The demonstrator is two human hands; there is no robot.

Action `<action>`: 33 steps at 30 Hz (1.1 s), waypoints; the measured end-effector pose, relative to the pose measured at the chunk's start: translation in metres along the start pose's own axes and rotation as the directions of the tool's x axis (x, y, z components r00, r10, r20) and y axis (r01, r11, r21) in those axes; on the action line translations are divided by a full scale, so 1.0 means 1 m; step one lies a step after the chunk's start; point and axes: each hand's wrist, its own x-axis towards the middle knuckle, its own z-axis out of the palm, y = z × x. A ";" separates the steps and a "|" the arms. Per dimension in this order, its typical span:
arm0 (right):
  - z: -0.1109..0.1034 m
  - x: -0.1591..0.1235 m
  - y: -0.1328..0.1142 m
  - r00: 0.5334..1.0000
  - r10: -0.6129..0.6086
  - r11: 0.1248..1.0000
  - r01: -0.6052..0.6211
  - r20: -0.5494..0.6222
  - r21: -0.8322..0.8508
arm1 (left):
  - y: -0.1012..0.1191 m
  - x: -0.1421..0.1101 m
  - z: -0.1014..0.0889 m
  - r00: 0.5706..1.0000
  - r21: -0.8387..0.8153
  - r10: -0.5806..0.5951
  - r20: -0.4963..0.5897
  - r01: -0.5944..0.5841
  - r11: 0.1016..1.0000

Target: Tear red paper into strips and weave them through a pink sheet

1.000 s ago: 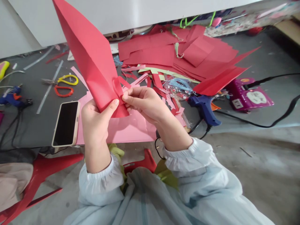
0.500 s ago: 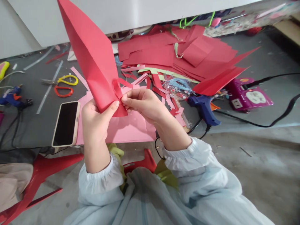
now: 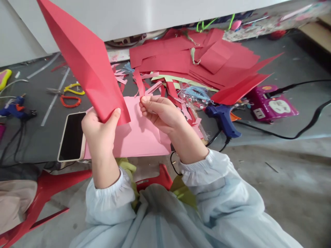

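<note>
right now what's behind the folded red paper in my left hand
Behind the folded red paper, parts of the white panel, pink scraps and pink sheet show past its edges; whatever lies squarely behind it is covered.

Between left hand (image 3: 100, 127) and right hand (image 3: 165, 113): opens over pink sheets (image 3: 144, 143), below red strip (image 3: 139, 82).
Above left hand: blocked by red paper (image 3: 88, 65).
Outside left: meets phone (image 3: 72, 136), then scissors (image 3: 70, 101).
Outside right: meets glue gun (image 3: 223, 119), purple box (image 3: 272, 108), cable (image 3: 305, 133).
Ahead: stops at white panel (image 3: 152, 17).
</note>
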 end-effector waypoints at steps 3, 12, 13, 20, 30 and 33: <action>0.001 -0.003 -0.008 0.998 -0.006 1.000 0.006 -0.069 -0.010 | -0.001 0.004 -0.005 0.997 0.185 0.057 -0.052 -0.047 0.982; -0.014 -0.006 -0.025 0.982 -0.136 0.990 0.129 -0.131 -0.057 | 0.002 0.011 -0.017 0.983 0.550 0.079 -0.169 0.027 0.835; -0.016 -0.007 -0.027 0.979 -0.152 0.987 0.143 -0.139 -0.069 | 0.000 0.011 -0.018 0.984 0.570 0.090 -0.157 0.016 0.822; -0.032 -0.009 -0.035 0.956 -0.230 0.973 0.220 -0.182 -0.072 | -0.005 0.007 -0.024 0.995 0.663 0.090 0.052 -0.102 0.741; -0.049 -0.014 -0.043 0.943 -0.292 0.950 0.266 -0.163 -0.164 | -0.015 0.003 -0.038 0.954 0.649 0.059 0.294 -0.244 0.720; -0.050 -0.016 -0.045 0.942 -0.268 0.961 0.246 -0.203 -0.125 | -0.017 0.004 -0.045 0.931 0.605 0.054 0.360 -0.278 0.746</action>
